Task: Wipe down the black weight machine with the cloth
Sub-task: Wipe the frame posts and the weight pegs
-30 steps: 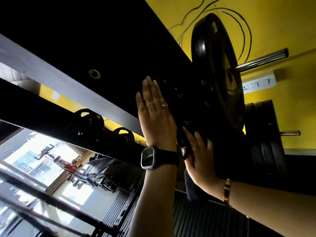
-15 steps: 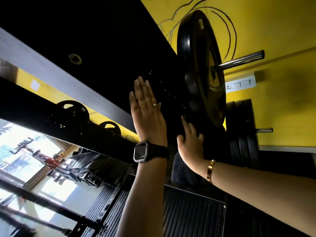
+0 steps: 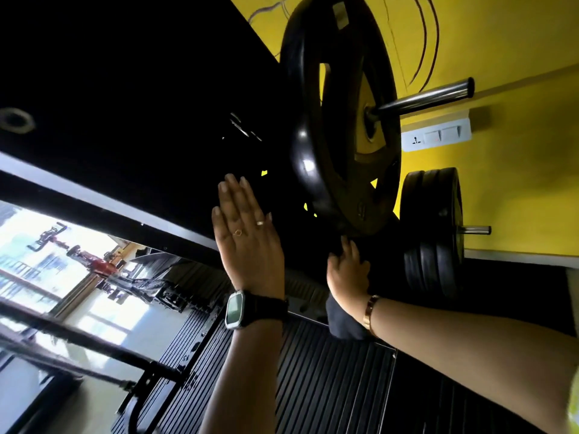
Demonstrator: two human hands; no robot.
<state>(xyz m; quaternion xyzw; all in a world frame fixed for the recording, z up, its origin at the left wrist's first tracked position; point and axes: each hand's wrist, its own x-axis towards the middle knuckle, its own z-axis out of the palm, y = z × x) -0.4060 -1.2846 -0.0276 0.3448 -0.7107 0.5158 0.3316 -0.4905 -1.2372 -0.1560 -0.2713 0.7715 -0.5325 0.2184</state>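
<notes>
Left hand (image 3: 247,242): flat, fingers straight, braced against the black weight machine (image 3: 141,104); holds nothing.
Right hand (image 3: 347,274): fingers near straight, pressing the dark cloth (image 3: 343,321) to the frame. The cloth hangs out at the hand's 6 o'clock.
Large plate (image 3: 302,145) sits at 12 o'clock of the right hand, fingertips just under its rim.

Risks:
- The cloth is only pressed, so it may slip free on a stroke.
- Knuckles may strike the rim.
- A jolt might shift the plate along its peg (image 3: 423,97).

Count: 2 hands, 1 cloth, 1 large plate, 3 stacked plates (image 3: 432,227), 2 pegs.
</notes>
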